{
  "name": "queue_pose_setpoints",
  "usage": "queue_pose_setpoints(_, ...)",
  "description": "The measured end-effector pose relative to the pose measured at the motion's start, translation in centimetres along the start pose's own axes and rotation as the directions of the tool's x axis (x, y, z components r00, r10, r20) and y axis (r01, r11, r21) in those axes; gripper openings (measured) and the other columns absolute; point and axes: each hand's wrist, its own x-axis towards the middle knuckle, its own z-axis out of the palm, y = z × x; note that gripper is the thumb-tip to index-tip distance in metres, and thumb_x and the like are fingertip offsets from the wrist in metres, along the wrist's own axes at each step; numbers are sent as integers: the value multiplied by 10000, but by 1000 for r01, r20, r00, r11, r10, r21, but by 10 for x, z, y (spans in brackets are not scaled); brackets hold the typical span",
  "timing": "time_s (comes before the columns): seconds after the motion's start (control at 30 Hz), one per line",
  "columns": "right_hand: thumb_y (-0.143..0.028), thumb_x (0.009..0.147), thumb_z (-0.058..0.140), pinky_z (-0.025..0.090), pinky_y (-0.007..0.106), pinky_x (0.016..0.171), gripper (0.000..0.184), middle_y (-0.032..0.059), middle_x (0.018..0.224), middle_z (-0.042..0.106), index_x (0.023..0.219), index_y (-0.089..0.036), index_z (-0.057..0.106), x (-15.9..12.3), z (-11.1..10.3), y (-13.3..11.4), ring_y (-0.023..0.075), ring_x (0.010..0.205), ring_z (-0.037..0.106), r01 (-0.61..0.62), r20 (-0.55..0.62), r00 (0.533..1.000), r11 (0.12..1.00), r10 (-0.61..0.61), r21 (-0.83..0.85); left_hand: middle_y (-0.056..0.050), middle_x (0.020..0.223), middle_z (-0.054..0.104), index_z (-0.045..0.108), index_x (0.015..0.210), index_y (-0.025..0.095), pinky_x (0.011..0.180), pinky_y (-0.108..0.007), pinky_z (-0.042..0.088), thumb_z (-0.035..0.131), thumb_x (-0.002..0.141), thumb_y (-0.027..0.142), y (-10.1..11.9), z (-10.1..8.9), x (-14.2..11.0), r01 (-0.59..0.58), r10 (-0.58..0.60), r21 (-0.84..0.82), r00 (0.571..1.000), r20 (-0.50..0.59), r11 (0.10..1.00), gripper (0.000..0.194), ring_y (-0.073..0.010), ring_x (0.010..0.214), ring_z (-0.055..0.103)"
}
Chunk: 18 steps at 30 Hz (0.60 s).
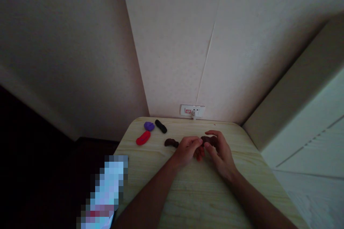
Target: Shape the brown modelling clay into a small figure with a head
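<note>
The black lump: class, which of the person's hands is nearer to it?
Left. The left hand is to the right of the black lump, closer to the wearer; the right hand is farther right.

On the table (201, 193), 3 lumps (143, 138) lie in the far-left corner, left of the left hand (186, 150).

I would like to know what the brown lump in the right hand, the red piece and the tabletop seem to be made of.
Brown lump: probably modelling clay, dull, with a soft, uneven outline.
Red piece: likely similar clay, smooth, fairly matte, with rounded ends.
Tabletop: perhaps wood or wood-look laminate, low sheen, showing pale grain.
</note>
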Motion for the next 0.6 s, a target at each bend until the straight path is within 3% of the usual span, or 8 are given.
queue_pose_setpoints(0.13,-398,1002,650,571,387,799,250,96,1032,709,1182,-225,638,2,-1,4,237,890,696,63,-65,995,994,-69,-89,-24,608,631,619,699,153,450,-258,428,691,816,658,2,-1,-1,-57,58,20,997,-54,998,523,-118,451,544)
queue_pose_setpoints(0.37,-404,970,711,625,389,832,281,97,1049,762,1189,-231,685,2,1,5,244,923,746,-16,-82,996,995,24,98,-34,659,659,644,726,146,452,-254,433,703,816,655,4,1,-4,-76,78,45,997,-29,996,520,-113,454,554)
queue_pose_setpoints(0.5,-414,975,690,629,372,785,260,72,961,755,1161,-233,711,1,-1,0,229,837,738,-35,-88,995,991,46,127,-46,654,666,648,708,141,415,-257,438,695,801,676,5,3,-6,-55,55,31,998,1,998,545,-117,418,553)
queue_pose_setpoints(0.6,-426,997,652,618,373,788,255,82,1004,743,1151,-237,727,1,-2,-4,237,879,728,-11,-77,997,993,20,118,-34,606,644,616,688,148,392,-244,430,710,793,686,5,3,-7,-64,64,23,998,-17,998,556,-112,393,549)
